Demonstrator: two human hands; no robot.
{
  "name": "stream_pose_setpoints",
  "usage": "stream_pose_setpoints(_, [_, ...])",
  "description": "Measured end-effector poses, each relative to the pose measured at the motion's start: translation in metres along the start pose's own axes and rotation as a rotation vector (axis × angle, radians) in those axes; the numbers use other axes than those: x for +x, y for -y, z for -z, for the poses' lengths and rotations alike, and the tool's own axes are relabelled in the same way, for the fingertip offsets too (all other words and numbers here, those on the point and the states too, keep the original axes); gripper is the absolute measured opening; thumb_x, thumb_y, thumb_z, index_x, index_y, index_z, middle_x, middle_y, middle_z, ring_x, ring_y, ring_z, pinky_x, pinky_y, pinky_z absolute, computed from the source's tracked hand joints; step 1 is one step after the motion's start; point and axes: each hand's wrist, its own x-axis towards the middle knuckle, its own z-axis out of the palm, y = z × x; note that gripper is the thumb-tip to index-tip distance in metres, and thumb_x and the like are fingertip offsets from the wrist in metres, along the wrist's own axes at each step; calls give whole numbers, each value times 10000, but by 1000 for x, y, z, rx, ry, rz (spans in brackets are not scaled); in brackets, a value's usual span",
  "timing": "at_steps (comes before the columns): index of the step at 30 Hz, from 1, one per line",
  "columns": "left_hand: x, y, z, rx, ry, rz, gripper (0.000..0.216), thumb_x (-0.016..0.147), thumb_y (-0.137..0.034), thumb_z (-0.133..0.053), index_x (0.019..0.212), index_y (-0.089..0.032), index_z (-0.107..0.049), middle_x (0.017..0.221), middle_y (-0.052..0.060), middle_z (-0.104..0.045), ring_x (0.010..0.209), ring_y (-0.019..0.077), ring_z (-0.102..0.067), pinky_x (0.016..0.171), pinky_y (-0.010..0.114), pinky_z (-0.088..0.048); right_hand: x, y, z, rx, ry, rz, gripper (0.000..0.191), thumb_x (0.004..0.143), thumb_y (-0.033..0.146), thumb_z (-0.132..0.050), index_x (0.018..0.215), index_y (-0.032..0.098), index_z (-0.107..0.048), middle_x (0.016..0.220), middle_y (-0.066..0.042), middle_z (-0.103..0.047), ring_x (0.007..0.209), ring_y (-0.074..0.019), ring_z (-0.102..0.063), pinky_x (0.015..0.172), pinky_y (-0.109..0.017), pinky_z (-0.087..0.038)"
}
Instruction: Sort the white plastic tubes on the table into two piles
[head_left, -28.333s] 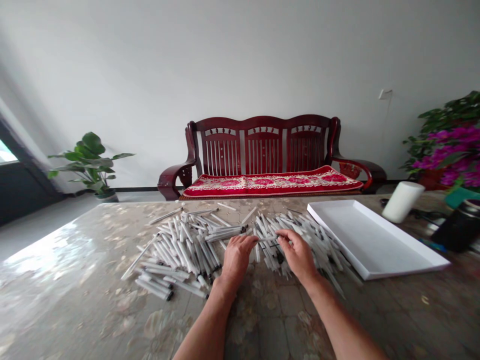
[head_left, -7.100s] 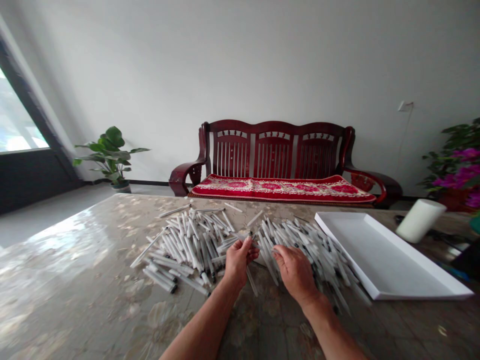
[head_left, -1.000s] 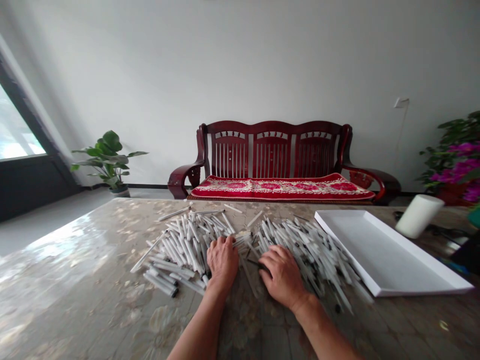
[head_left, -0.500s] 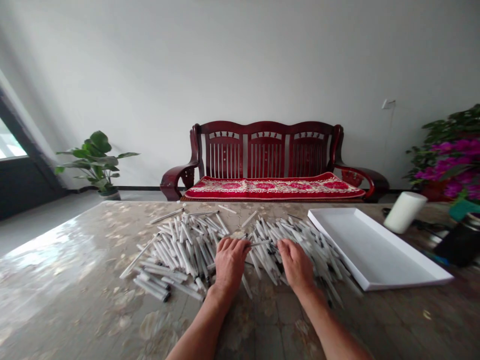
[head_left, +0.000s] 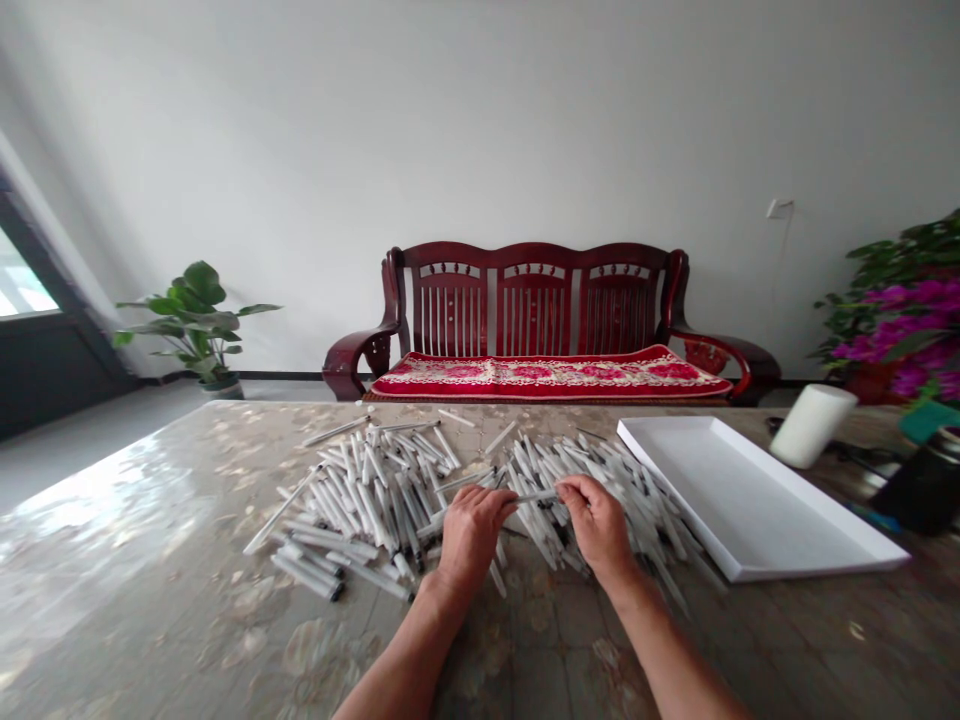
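Note:
A slim, pale pen (head_left: 536, 496) spans the gap between my two hands, lying nearly level above the table. My left hand (head_left: 475, 525) is closed, pinching one end between thumb and fingers. At the other end, the fingertips of my right hand (head_left: 598, 520) close on the pen; whether they grip a cap there is too small to tell. On the left lies a loose pile of white pen parts (head_left: 360, 490), some with dark ends. A second pile of similar pens (head_left: 622, 480) spreads behind and beside my right hand.
A shallow white tray (head_left: 757, 500) stands right of the piles. Past it are a white roll (head_left: 814, 425), a dark container (head_left: 915, 490) and purple flowers (head_left: 907, 320). The patterned table (head_left: 225, 620) faces a red wooden bench (head_left: 532, 310).
My right hand has moved left and now touches the pen's end, which stood apart from it before. My left hand has shifted slightly right and down with the pen.

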Motion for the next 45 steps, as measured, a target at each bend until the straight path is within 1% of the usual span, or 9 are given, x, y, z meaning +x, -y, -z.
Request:
stream_pose_setpoints(8, [1,1,3,44,-20,-29,175,935,-311,-572,887,-212,-708,740,17,-732,690,187,-667,728,322,-474,2,-1,2,71,122,-223,361,833,549,-533,775,214,-656,617,-17,-637,597,-203,-589,567,-292,-439])
stream_pose_setpoints(12, [2,1,4,45,1,-35,169,935,-310,-573,885,-214,-703,732,13,-731,685,190,-666,729,328,-471,3,0,3,48,108,-162,327,825,506,-548,697,214,-619,575,-5,-592,577,-191,-553,562,-288,-411])
stream_pose_setpoints(18, [2,1,4,26,-24,-15,157,937,-281,-569,893,-212,-703,752,14,-741,693,188,-674,736,327,-473,2,2,2,231,111,-187,283,810,449,-598,921,204,-684,798,-34,-695,722,-201,-627,660,-287,-481])
stream_pose_setpoints(24, [1,0,3,45,-9,-31,198,946,-320,-552,885,-217,-709,725,13,-730,678,178,-662,757,328,-476,3,-4,4,125,155,-214,349,837,533,-555,731,209,-631,592,-2,-585,572,-183,-552,544,-282,-442])
stream_pose_setpoints(29, [1,2,2,40,6,6,188,948,-304,-551,912,-222,-716,757,19,-742,704,183,-674,776,337,-480,3,-2,3,201,145,-163,251,807,421,-608,896,200,-686,753,-28,-674,702,-199,-619,636,-285,-482])
stream_pose_setpoints(32, [2,1,3,47,-3,3,190,947,-311,-551,906,-220,-713,754,17,-742,696,185,-671,763,339,-476,2,1,2,241,125,-225,316,822,485,-588,938,203,-673,756,-32,-679,660,-200,-618,571,-283,-469])
stream_pose_setpoints(36, [2,0,4,51,-3,-8,198,947,-321,-550,889,-224,-713,738,13,-739,680,180,-665,763,336,-473,3,4,3,163,151,-223,337,812,537,-578,739,212,-634,576,0,-591,541,-183,-555,530,-289,-446])
stream_pose_setpoints(42, [2,1,4,34,-10,13,150,935,-276,-575,890,-223,-708,757,5,-751,688,180,-672,784,343,-472,3,3,2,254,112,-213,347,792,500,-607,939,195,-685,807,-46,-700,699,-203,-629,603,-284,-485])
stream_pose_setpoints(45, [1,1,3,39,-1,8,147,933,-286,-581,890,-229,-710,748,4,-749,686,180,-672,810,352,-473,3,1,1,205,123,-256,402,822,584,-554,826,198,-666,670,-23,-647,596,-189,-584,523,-277,-452])
